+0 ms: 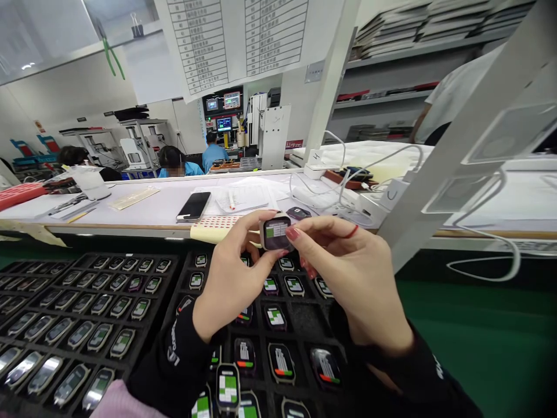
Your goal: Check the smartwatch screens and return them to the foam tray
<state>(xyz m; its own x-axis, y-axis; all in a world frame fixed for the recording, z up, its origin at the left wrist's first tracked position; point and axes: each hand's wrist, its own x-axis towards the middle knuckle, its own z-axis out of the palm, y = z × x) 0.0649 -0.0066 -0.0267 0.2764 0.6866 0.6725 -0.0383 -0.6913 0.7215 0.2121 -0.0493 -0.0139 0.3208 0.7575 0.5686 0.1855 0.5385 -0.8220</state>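
Observation:
A smartwatch body (pixel 275 231) without a strap is raised above the near tray, its lit screen showing a green block and pale rows. My left hand (pixel 235 270) grips it by its edges, thumb below and fingers above. With thumb and fingers pinched together, my right hand (pixel 343 261) touches the right side of the same watch; a fingertip covers part of the screen. Below my hands lies a black foam tray (pixel 304 318) of similar watches, many lit green and white. One watch (pixel 228 386) rests on top of others near the bottom.
More watches fill another black tray (pixel 148 331) on the left. On the white shelf are a phone (pixel 194 206), papers (pixel 243 198), a dark oval object (pixel 299 213) and white cables (pixel 322 197). A slanted white post (pixel 456 139) stands at right. Several people sit or stand beyond.

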